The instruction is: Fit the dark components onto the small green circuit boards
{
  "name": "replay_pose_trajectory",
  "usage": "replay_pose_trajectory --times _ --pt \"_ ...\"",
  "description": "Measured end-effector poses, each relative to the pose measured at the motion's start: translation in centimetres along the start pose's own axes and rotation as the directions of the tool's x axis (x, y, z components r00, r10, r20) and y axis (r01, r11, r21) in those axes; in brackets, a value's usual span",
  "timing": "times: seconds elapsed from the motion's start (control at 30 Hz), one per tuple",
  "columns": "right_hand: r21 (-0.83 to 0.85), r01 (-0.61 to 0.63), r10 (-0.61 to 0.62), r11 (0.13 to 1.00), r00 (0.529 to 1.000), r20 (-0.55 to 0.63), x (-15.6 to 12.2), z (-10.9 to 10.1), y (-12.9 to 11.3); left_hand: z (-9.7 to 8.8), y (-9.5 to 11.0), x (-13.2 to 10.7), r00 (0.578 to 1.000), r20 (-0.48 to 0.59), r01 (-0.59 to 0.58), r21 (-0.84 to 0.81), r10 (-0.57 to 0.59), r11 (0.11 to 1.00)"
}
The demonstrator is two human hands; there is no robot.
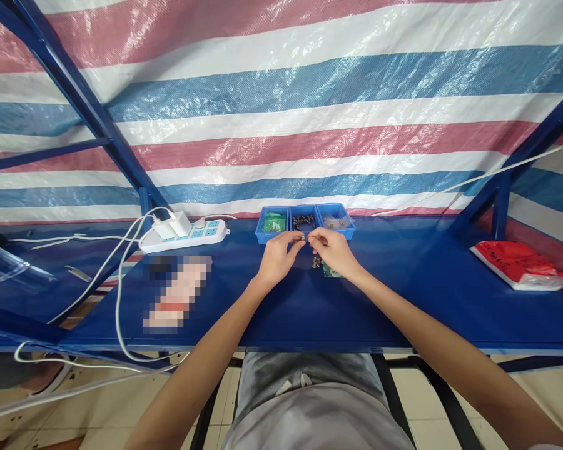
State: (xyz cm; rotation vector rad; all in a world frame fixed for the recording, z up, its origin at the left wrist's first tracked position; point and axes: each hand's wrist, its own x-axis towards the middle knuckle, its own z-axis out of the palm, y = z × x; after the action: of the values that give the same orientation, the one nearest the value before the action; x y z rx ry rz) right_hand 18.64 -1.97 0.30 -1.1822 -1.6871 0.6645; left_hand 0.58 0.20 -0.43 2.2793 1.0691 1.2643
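My left hand [280, 255] pinches a small part too tiny to name, thumb and fingers closed just in front of the blue bins. Close beside it, my right hand [331, 249] is also closed in a pinch; whatever is in its fingertips cannot be made out. Behind the hands stand three joined blue bins: the left bin [258, 232] has green packets [273, 222], the middle one holds small dark metallic parts [303, 222], and the right one has clear plastic bags [335, 222]. A few small brassy parts [316, 262] and a green packet [329, 271] lie by my right hand.
A white power strip [187, 235] with plugged chargers stands at the left of the blue table [417, 269], its white cables hanging over the edge. A red and white package [520, 265] lies at right. Blue frame posts and a striped tarp [309, 137] bound the back.
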Motion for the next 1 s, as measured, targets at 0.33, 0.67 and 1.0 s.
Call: replay_pose_trajectory --times 0.33,0.67,1.0 --pt "-0.196 0.179 -0.191 0.964 0.981 -0.044 -0.3 0.6 -0.1 0.2 0.0 0.2 0.987 0.058 0.158 -0.315 -0.147 0.936" --pt "-0.354 0.203 -0.23 0.913 0.972 -0.037 2.3 -0.3 1.5 -0.3 -0.3 0.1 0.998 0.027 0.05 0.03 -0.05 0.998" --pt "-0.407 0.271 -0.287 0.872 0.958 0.021 3.2 -2.4 2.0 -0.6 -0.7 -0.4 0.986 0.166 -0.04 0.246 -0.001 0.968"
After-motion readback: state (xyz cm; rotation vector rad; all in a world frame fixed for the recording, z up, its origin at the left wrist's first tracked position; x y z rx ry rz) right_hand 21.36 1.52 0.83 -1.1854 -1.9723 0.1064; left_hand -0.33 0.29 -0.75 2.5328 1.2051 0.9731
